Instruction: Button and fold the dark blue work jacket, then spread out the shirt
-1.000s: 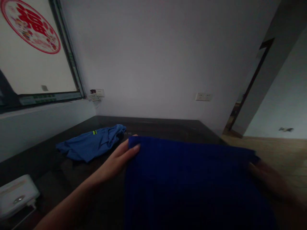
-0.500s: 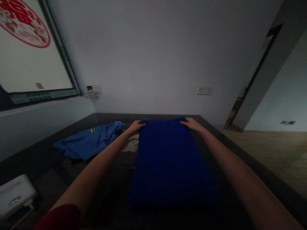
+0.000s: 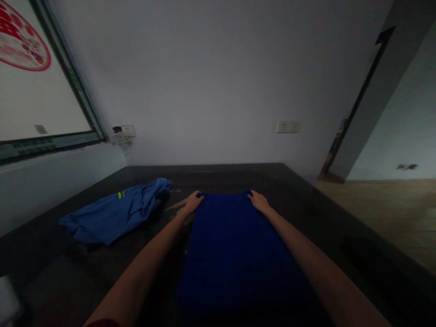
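A dark blue cloth [image 3: 231, 245] stretches away from me over the dark table, its lower part lost in shadow. Its exact kind I cannot make out. My left hand [image 3: 194, 200] pinches the far left corner, and my right hand [image 3: 259, 201] grips the far right corner. Between them the far edge runs nearly straight. Left of my left forearm lies a crumpled blue garment [image 3: 116, 211] with a small yellow-green label. A patch of camouflage-patterned fabric [image 3: 175, 207] shows beside my left wrist, mostly hidden by the arm.
The dark glossy table [image 3: 299, 193] reaches back to a pale wall with a double socket [image 3: 288, 127]. A white object [image 3: 7, 299] is cut off at the lower left. Another socket cluster [image 3: 123, 134] sits by the window corner. Tiled floor [image 3: 391, 204] lies beyond the table's right edge.
Both hands have come down and nearer with the cloth's far edge, which now sits lower and flatter. The view has shifted a little, so the blue garment appears farther left.
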Tool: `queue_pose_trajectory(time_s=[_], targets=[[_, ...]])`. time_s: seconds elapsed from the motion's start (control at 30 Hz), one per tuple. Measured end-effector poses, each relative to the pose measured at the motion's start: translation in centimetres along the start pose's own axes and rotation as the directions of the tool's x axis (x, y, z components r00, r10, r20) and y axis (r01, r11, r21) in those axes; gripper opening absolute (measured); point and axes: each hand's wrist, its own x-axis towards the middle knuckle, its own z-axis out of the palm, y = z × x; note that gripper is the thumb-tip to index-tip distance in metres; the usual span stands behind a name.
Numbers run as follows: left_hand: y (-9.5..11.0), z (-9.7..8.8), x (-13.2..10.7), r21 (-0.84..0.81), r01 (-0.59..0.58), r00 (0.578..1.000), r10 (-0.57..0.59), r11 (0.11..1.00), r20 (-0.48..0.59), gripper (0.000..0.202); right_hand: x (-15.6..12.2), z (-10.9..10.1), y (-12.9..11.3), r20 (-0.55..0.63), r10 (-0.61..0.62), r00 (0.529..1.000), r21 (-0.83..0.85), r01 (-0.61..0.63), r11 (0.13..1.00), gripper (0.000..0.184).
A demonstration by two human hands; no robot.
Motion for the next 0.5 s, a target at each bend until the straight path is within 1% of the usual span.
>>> queue_pose_trajectory(time_s=[0.1, 0.27, 0.4, 0.5], targets=[[-0.5, 0.2, 0.3, 0.020, 0.005, 1.000, -0.005, 1.000, -0.026, 0.020, 0.8, 0.1, 0.0, 0.026, 0.027, 0.999, -0.021, -0.026, 0.999, 0.041], [-0.7, 0.3, 0.9, 0.082, -0.005, 0.999, 0.008, 0.997, -0.038, 0.020, 1.8, 0.3, -0.4, 0.046, 0.047, 0.998, -0.054, -0.045, 0.998, 0.036], [-0.6, 0.9, 1.1, 0.163, -0.009, 0.999, 0.015, 0.987, -0.034, 0.022, 1.7, 0.8, -0.7, 0.003, 0.084, 0.997, -0.089, -0.083, 0.993, 0.035], [-0.6, 1.4, 0.5, 0.256, 0.000, 0.999, 0.011, 0.967, -0.043, 0.025, 0.9, 1.6, -1.1, -0.075, 0.113, 0.991, -0.117, -0.122, 0.986, 0.036]])
